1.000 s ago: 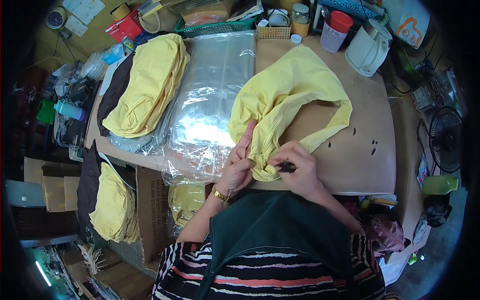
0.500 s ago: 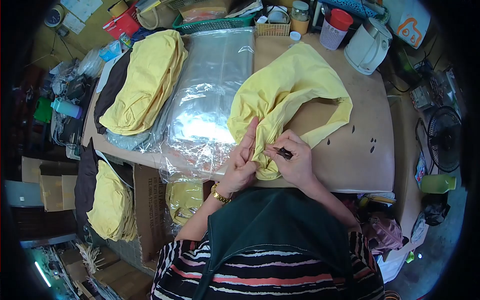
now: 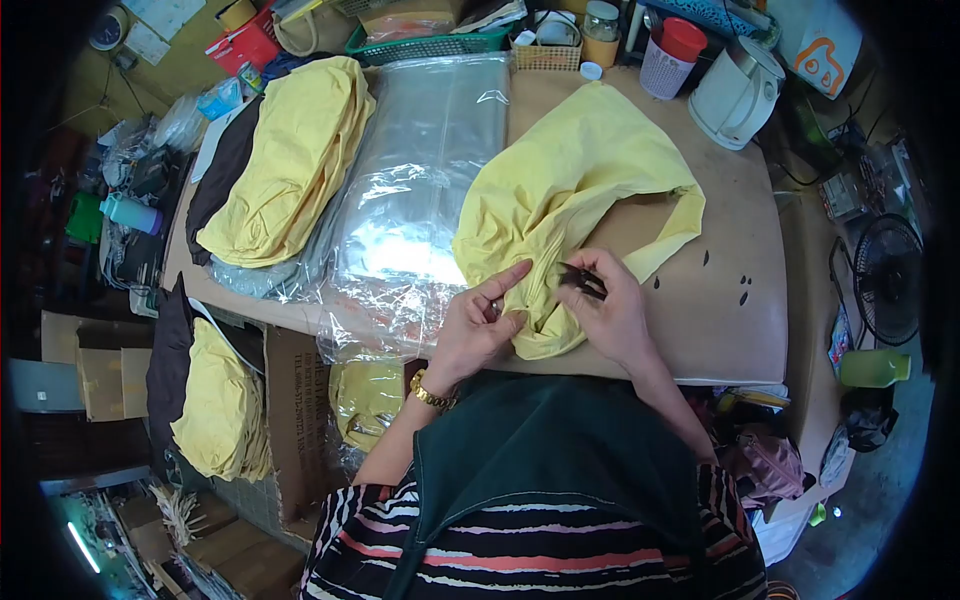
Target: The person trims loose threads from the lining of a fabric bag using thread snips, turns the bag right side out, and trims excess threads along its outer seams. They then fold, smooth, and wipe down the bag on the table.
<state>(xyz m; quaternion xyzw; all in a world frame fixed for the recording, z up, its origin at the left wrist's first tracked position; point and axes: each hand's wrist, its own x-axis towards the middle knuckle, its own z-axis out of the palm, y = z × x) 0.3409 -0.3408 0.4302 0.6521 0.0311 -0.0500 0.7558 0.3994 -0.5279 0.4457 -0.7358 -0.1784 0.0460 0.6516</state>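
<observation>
A yellow cloth bag point(image 3: 590, 150) with a wide strap loop lies on the brown work table, its gathered near end between my hands. My left hand point(image 3: 478, 325) holds the bag's near edge, thumb and forefinger pressing on the cloth on either side of a fold. Just right of that fold, my right hand point(image 3: 612, 310) is closed around small dark thread snips point(image 3: 583, 281). Their tips are close to the cloth; whether they touch it I cannot tell.
Left of the bag lies a stack of clear plastic sleeves point(image 3: 425, 150), then a pile of yellow cloth pieces point(image 3: 290, 170). A white kettle point(image 3: 735, 95), a red cup point(image 3: 683, 40) and baskets line the back. A black fan point(image 3: 888, 275) stands at right.
My right hand has moved slightly right and up with the snips, away from the left fingers. My left hand has shifted its hold, with thumb and forefinger now farther apart on the cloth.
</observation>
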